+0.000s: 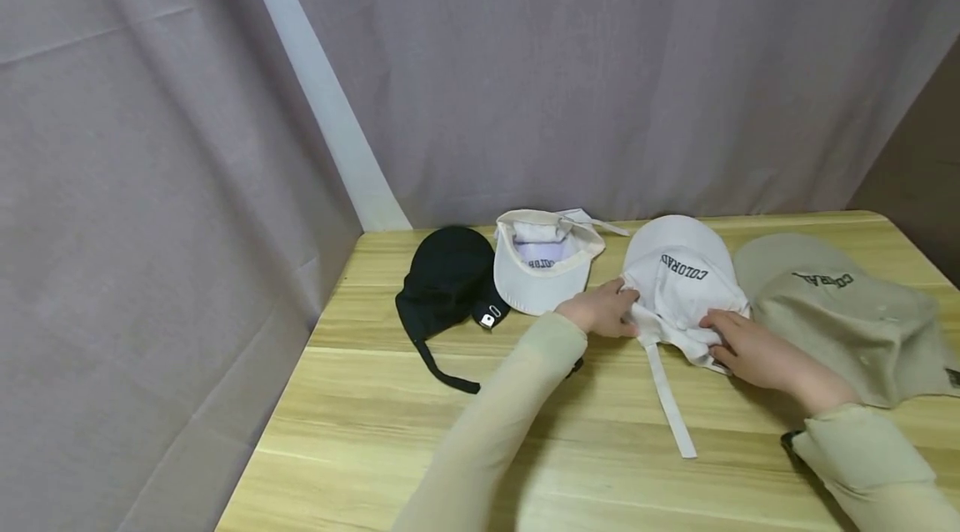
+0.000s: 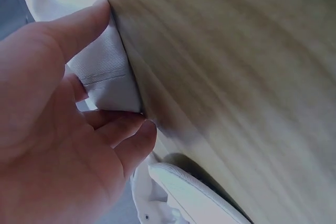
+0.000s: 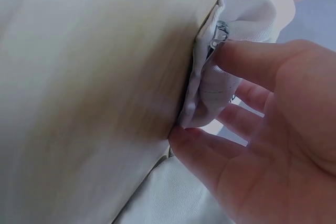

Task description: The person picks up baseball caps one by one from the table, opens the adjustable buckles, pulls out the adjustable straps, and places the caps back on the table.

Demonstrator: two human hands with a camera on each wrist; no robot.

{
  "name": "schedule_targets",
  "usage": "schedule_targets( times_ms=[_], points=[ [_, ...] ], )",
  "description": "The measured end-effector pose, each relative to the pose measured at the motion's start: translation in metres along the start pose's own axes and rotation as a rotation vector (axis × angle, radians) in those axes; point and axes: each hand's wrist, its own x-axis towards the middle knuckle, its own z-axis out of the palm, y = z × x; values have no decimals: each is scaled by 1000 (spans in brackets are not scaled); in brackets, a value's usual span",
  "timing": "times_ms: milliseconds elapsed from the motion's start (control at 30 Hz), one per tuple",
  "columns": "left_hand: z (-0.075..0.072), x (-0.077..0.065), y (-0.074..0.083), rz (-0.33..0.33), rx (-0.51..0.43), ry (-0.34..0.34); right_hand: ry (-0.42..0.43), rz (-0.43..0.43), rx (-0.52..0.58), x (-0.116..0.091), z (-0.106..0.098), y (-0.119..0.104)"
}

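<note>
A white baseball cap (image 1: 678, 286) with dark COLORADO lettering lies on the wooden table, its brim toward the curtain. My left hand (image 1: 603, 309) grips its left lower edge; in the left wrist view the thumb lies on the cloth and the fingertips curl at the rim. On the opposite side, my right hand (image 1: 761, 348) holds the right lower edge. The right wrist view shows that thumb beside a metal buckle (image 3: 218, 34), with fingers round the cap's far side. A loose white strap (image 1: 669, 403) trails from the cap toward the front.
Left of the hands, a black cap (image 1: 450, 269) lies near a whitish cap (image 1: 534, 290) turned upside down with its inside showing. A beige cap (image 1: 840, 319) sits close by on the right. Grey curtain (image 1: 585, 82) hangs along the table's (image 1: 360, 424) back.
</note>
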Motion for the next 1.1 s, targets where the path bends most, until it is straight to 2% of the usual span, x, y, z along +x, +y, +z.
schedule_targets(
  times_ms=[367, 1100],
  points=[
    [-3, 7, 0, 3, 9, -14, -53, 43, 24, 4, -3, 1],
    [-3, 6, -2, -5, -33, -17, -45, 58, 12, 4, 1, 4]
  ],
)
